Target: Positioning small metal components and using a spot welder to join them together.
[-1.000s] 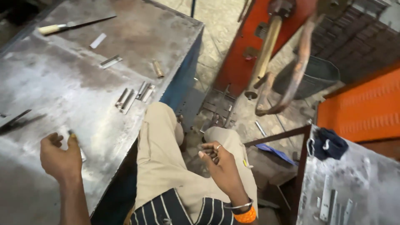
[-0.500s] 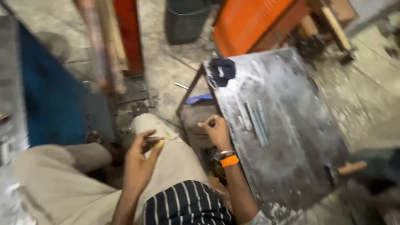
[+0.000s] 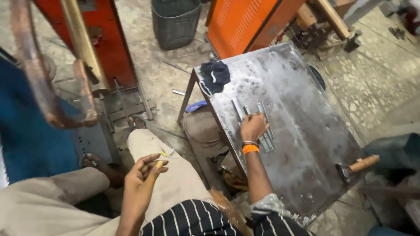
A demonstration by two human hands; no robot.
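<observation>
Right hand (image 3: 253,126) rests, fingers curled, on flat metal strips (image 3: 262,126) lying on the steel surface (image 3: 306,131), long axes pointing away from the person. Left hand (image 3: 142,175) hovers half-open over the lap.

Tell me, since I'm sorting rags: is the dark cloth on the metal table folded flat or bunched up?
Bunched up. The dark cloth sits in a crumpled heap at the corner of the metal table, with no flat folds.

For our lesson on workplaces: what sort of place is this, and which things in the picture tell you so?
Most likely a small metal workshop. A worn steel table carries flat metal strips under the right hand, with a hammer at its edge. Orange and red machines stand on a stained concrete floor.
</observation>
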